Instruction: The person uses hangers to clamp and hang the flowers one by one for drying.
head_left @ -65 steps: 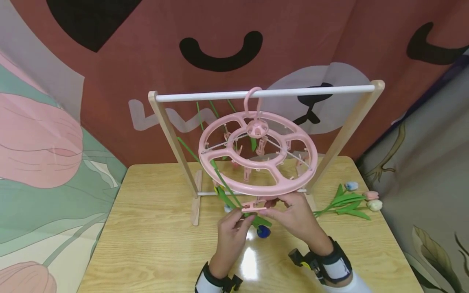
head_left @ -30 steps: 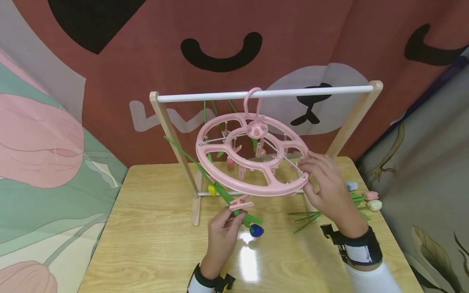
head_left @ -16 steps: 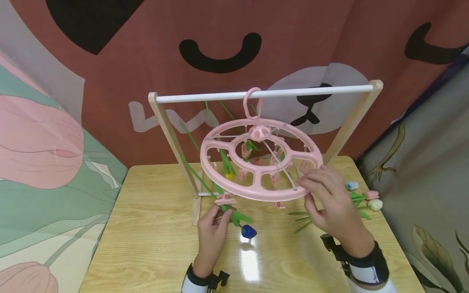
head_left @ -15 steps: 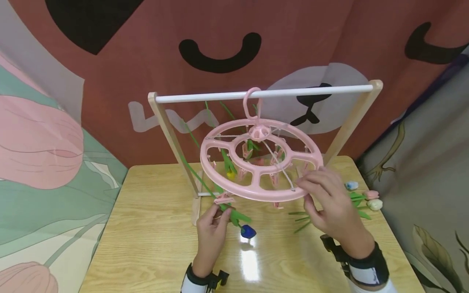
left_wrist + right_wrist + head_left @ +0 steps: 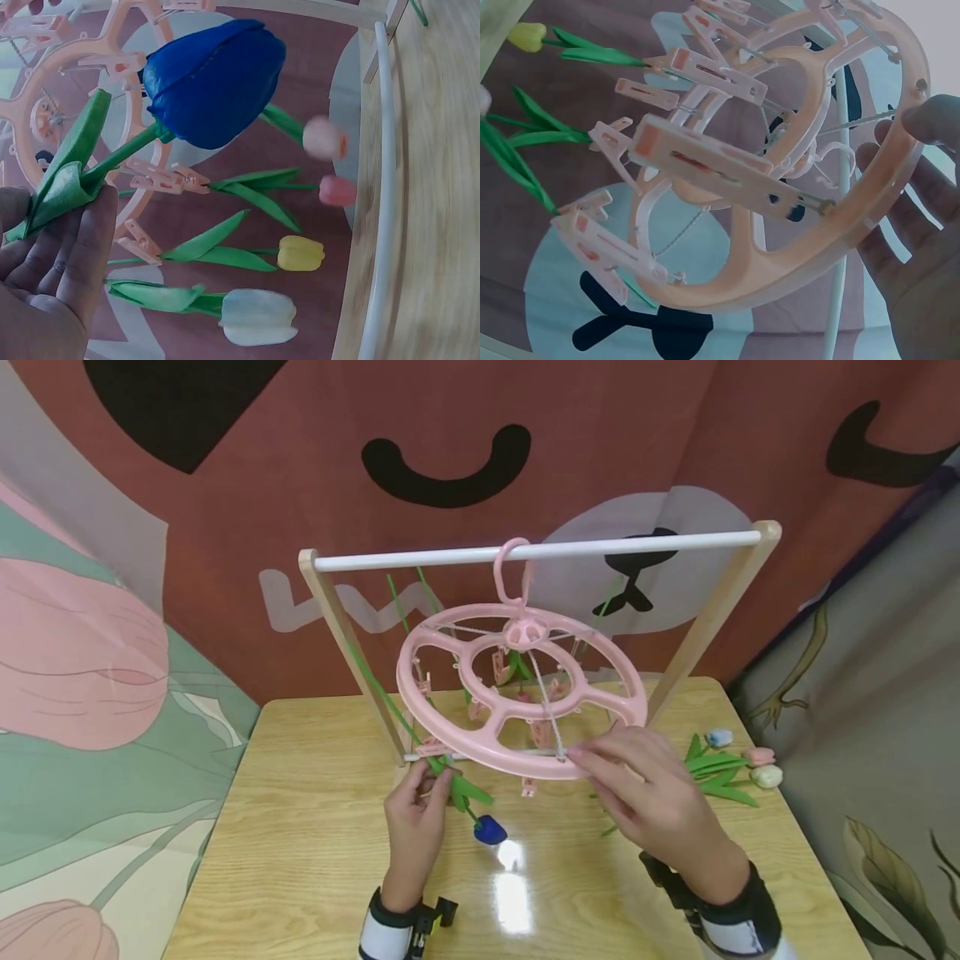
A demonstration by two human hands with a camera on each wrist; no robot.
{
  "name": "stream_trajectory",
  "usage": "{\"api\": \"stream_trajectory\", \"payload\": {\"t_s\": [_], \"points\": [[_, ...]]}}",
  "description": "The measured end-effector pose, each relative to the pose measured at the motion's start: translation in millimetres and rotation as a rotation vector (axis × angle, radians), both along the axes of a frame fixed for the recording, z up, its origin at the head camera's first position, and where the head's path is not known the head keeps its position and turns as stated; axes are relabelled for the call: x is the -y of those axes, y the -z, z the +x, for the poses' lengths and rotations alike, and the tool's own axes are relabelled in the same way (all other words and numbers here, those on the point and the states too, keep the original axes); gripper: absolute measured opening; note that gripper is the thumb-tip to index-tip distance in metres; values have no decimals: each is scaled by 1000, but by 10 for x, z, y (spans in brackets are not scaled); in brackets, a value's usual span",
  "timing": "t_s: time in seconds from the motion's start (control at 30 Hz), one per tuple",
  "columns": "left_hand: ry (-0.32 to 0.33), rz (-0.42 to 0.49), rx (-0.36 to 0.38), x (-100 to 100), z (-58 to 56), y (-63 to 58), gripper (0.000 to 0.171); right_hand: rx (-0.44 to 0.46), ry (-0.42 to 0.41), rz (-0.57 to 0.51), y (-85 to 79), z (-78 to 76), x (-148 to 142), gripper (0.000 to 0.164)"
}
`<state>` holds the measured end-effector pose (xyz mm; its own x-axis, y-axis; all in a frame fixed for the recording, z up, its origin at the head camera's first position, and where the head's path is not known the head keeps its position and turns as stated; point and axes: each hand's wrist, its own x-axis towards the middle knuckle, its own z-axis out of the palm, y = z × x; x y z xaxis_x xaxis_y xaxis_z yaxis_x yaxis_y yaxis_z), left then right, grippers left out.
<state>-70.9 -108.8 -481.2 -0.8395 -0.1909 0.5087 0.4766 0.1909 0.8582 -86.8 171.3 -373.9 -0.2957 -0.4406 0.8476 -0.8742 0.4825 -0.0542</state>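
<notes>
My left hand (image 5: 415, 814) pinches the stem and leaves of a blue tulip (image 5: 491, 830), its bloom pointing down and right. Just above those fingers, a pink clothespin (image 5: 432, 747) sits at the tulip's stem; whether it grips the stem is hard to tell. A pink round clip hanger (image 5: 510, 762) hangs tilted by its hook. My right hand (image 5: 663, 797) holds its front right rim, thumb on one side and fingers on the other. In the left wrist view, white (image 5: 259, 317), yellow (image 5: 301, 253) and pink (image 5: 337, 190) tulips hang bloom-down from the hanger.
A wooden stand with a white bar (image 5: 420, 558) carries the hanger over the wooden table (image 5: 300, 860). Loose tulips (image 5: 720, 768) lie at the table's right edge. Unoccupied clothespins (image 5: 697, 165) dangle from the hanger. A printed curtain (image 5: 247, 527) hangs close behind.
My right hand has left the clothespin and taken the hanger's rim. The hanger has turned, its front side going left. My left hand has moved left with the blue tulip.
</notes>
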Motion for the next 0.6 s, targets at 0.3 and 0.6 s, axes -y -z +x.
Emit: {"api": "stream_trajectory", "payload": {"t_s": [0.3, 0.6], "points": [[30, 14, -3, 57, -41, -10, 16, 1, -29, -22, 54, -44, 25, 31], [34, -13, -20, 78, -88, -6, 21, -28, -3, -187, 128, -62, -123, 33]]}}
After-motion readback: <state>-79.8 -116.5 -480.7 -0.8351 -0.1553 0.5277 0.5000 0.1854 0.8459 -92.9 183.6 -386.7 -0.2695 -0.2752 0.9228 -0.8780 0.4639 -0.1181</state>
